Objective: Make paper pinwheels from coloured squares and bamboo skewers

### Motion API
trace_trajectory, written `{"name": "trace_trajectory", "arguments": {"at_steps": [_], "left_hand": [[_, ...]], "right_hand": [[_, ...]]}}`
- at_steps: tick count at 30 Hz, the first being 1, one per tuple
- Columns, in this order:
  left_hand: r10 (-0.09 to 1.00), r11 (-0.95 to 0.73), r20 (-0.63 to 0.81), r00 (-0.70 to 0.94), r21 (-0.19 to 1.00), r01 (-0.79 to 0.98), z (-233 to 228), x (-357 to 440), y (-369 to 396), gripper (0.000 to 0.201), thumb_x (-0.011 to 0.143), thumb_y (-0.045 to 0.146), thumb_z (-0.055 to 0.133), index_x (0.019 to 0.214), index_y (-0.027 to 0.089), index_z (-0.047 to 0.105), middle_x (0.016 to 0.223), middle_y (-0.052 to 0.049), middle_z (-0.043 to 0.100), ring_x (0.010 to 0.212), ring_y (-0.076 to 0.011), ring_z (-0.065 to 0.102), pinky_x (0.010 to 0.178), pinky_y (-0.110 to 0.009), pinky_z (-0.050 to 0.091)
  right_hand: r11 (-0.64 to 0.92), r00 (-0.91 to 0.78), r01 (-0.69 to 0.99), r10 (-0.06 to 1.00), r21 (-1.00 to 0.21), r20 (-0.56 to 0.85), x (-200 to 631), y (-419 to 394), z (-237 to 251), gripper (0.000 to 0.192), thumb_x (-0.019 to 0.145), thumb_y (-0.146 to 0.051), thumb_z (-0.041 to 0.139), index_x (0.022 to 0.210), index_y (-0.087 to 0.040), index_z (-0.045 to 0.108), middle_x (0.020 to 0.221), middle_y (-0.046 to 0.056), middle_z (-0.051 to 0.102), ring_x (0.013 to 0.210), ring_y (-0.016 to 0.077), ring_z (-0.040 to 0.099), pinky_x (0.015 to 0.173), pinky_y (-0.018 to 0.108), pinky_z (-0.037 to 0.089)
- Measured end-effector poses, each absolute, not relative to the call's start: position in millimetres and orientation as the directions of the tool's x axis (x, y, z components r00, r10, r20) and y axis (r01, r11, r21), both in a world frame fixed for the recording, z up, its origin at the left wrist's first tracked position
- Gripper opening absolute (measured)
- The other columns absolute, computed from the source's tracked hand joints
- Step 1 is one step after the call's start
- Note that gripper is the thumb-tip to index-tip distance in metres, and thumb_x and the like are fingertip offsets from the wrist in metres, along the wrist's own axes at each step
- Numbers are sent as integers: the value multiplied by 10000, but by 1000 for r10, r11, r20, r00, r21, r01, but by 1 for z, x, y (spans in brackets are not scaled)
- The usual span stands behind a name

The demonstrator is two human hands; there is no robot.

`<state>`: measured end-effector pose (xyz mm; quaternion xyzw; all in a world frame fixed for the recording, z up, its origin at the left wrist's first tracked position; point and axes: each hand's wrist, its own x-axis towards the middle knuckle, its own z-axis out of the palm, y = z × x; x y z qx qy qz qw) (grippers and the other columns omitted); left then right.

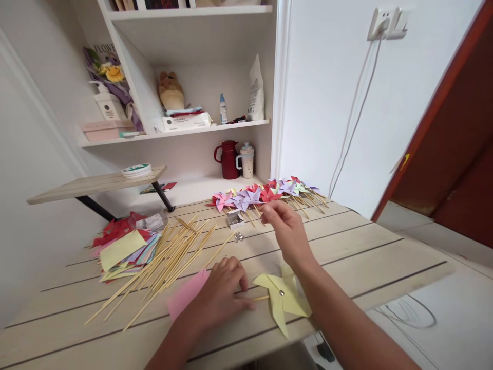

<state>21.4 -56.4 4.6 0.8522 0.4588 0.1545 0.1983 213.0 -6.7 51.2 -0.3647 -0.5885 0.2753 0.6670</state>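
Note:
On the table's near side lies a yellow paper pinwheel [287, 295] with a silver pin at its centre. Its stick runs left under the thumb of my left hand [225, 290], whose curled fingers hold it low against the tabletop. A pink paper sheet [188, 294] is partly covered by that hand. Raised above the table, my right hand [287, 228] has thumb and forefinger pinched together; whatever is between them is too small to make out. Beyond it are a small open box [235, 219] and a little pile of silver pins [239, 237].
Loose wooden sticks [179, 257] spread across the left, beside stacked coloured paper [123, 252]. Several assembled pinwheels [265, 194] lie at the back. A raised wooden stand [96, 182] is at left. A red jug [230, 160] and a cup [247, 160] stand under the shelf.

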Motion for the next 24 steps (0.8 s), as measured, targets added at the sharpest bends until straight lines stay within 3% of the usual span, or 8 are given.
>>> {"name": "trace_trajectory", "arguments": {"at_steps": [2,4,9,13,15,18,21,24], "left_hand": [[872,-473,118,475,454,755,2,21,-57,129,817,167,655,760,203,545,971,-21,585,956,-210,522,825,-340,388],[891,-453,171,421,404,795,0,21,-58,153,812,99,619,733,194,528,913,-23,584,908,-206,526,796,-341,388],[825,-551,293,483,229,802,-1,20,-61,155,836,120,667,766,189,548,899,-28,601,870,-214,526,771,-354,389],[739,-641,377,559,135,756,-1,20,-65,138,855,163,687,794,191,567,895,-26,620,849,-208,536,770,-353,398],[717,-652,422,555,123,749,-2,19,-66,135,879,196,667,793,196,564,873,-22,628,821,-199,543,764,-350,404],[710,-644,468,527,125,755,-5,17,-65,146,907,232,637,789,197,556,822,-15,637,766,-187,551,746,-346,411],[695,-641,513,504,126,757,-6,16,-63,139,926,250,608,805,198,566,805,-15,651,756,-189,570,744,-350,418],[678,-644,557,479,137,753,-8,17,-63,81,927,271,608,880,206,603,862,-28,676,821,-207,606,769,-365,430]], "right_hand": [[526,-52,180,849,-831,526,224,-5,50,233,914,-376,581,777,-195,632,757,7,617,724,163,555,662,289,423],[507,-151,305,862,-806,485,236,-5,44,234,893,-379,593,763,-191,646,789,20,643,744,174,571,668,295,427],[422,-138,465,903,-778,407,269,-8,20,237,888,-387,561,805,-196,673,789,29,669,726,189,593,658,307,449],[338,-211,595,941,-729,264,286,-12,1,212,877,-340,567,798,-195,699,815,53,694,761,219,619,692,342,470],[365,-269,602,930,-710,250,286,-12,-5,169,868,-306,593,874,-202,726,919,70,698,832,230,635,748,362,491],[453,-296,596,892,-664,343,275,-4,-7,200,880,-276,593,1008,-216,735,1098,96,641,960,236,631,860,387,496],[497,-315,659,864,-564,393,257,10,-3,210,894,-305,595,998,-223,759,1138,114,605,1058,265,597,944,424,459],[479,-376,728,877,-491,298,239,21,-1,156,847,-344,668,901,-252,783,1101,112,614,1036,288,582,952,473,431]]}}
